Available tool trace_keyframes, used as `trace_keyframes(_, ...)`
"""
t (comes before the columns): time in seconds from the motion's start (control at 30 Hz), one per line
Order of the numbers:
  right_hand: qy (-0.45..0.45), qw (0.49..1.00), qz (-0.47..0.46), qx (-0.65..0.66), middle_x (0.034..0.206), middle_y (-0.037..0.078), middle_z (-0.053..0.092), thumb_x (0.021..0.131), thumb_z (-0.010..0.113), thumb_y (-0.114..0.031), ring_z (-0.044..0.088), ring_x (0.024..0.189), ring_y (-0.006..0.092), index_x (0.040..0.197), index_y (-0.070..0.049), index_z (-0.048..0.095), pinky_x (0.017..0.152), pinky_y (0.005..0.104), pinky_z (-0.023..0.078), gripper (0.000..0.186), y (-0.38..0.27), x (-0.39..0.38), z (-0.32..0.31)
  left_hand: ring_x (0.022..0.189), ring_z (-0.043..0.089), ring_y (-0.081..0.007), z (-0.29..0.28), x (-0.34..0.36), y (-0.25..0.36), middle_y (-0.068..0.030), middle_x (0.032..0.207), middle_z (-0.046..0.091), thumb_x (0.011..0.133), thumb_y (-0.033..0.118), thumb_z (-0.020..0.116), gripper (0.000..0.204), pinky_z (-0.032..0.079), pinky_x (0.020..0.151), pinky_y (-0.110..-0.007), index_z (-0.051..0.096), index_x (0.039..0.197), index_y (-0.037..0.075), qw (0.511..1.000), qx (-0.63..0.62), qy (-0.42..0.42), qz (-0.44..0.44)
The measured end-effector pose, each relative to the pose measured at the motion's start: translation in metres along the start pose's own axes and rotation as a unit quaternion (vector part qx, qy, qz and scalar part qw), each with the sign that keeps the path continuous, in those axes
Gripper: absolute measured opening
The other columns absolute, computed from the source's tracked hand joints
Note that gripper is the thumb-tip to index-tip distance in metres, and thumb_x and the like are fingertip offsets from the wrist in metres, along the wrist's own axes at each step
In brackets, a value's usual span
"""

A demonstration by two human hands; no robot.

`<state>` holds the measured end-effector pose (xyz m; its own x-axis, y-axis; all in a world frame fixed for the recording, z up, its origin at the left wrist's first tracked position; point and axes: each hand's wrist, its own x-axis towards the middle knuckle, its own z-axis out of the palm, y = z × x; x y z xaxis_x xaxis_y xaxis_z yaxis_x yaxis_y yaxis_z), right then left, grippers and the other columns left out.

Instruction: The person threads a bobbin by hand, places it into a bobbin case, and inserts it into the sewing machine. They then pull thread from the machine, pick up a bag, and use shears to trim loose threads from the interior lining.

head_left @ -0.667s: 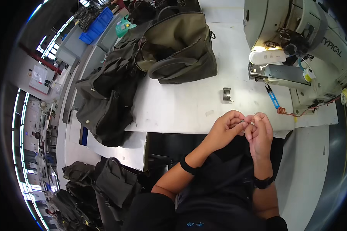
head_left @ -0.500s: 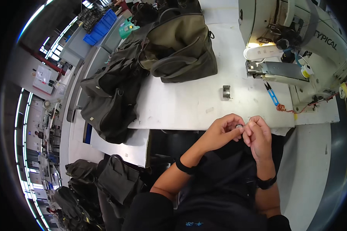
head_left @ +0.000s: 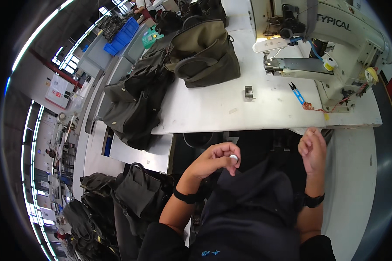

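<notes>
My left hand (head_left: pixel 215 161) is closed over the gap in front of the table edge, with a small round white disc (head_left: pixel 234 158) between thumb and fingers. The disc resembles a bobbin, but it is too small to be sure. My right hand (head_left: pixel 312 152) is raised apart from it, near the table's front right edge. Its fingers are curled together, and whatever they may pinch does not show. On the white table (head_left: pixel 204 113) a small curved metal part (head_left: pixel 248 93) lies beyond both hands. Blue-handled thread snips (head_left: pixel 298 93) rest to its right.
A sewing machine (head_left: pixel 335 30) with a projecting arm (head_left: pixel 298 65) stands at the right. An olive handbag (head_left: pixel 209 65) sits at the back of the table, with dark bags (head_left: pixel 135 104) piled left. More bags (head_left: pixel 143 191) lie lower left. A blue crate (head_left: pixel 119 37) is farther off.
My hands, together half a second ago, have parted: the left moved left and nearer me with the disc, the right moved to the right. The view has shifted slightly.
</notes>
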<state>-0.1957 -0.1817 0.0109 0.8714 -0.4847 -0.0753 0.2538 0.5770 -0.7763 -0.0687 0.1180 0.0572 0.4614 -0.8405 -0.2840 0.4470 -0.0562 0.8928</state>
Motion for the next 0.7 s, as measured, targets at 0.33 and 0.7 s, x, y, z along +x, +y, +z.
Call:
trace_keyframes(0.33,-0.051,0.978,-0.021,-0.199,0.100,0.011,0.068,0.106,0.048,-0.021,0.062,0.065,0.0098,0.103,-0.003,0.053,0.055,0.0207,0.045,0.018,0.039,-0.032,0.016,0.085,0.066,-0.0108,0.029,0.018,-0.012,-0.0060,0.101,0.068,0.098,0.009,0.061,0.022,0.056,0.078,-0.026,0.063,0.119,0.001,0.994,0.076,-0.070,-0.029)
trace_keyframes(0.7,-0.302,0.869,0.245,-0.305,0.067,-0.006,0.050,0.103,0.056,-0.017,0.038,0.057,0.0019,0.104,0.000,0.069,0.051,0.0199,0.031,0.022,0.022,-0.046,0.027,0.083,0.067,-0.0112,-0.008,0.027,-0.013,-0.0068,0.100,0.070,0.097,0.006,0.063,0.020,0.055,0.076,-0.025,0.065,0.116,-0.001,0.977,0.129,-0.129,-0.114)
